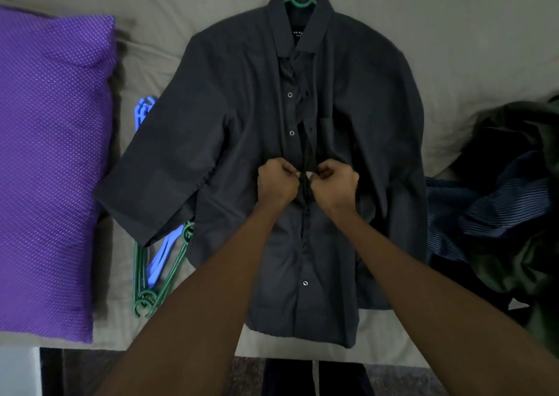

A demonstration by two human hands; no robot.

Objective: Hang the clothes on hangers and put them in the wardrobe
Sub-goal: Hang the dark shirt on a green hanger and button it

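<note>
Pillow [51, 165]: purple with pale dots, lying well to the left of the left hand on the bed sheet [453, 47].
Spare hangers [157, 271]: green and blue, stacked below-left of the left hand, partly hidden under the shirt's sleeve.
Left hand [276, 182]: forearm extended up and forward; fingers curled in, pinching the left edge of the shirt front at mid-chest.
Shirt [242, 108]: dark, buttoned garment spread flat on the sheet beneath both hands; front open above the hands, closed below them.
Green hanger [302, 0]: inside the collar, straight beyond the hands; hook pointing away.
Right hand [334, 183]: mirrors the left, fingers curled, pinching the opposite front edge; thumb tips of both hands nearly touching.
Clothes pile [508, 202]: striped and dark green garments, crumpled, well to the right of the right hand.
</note>
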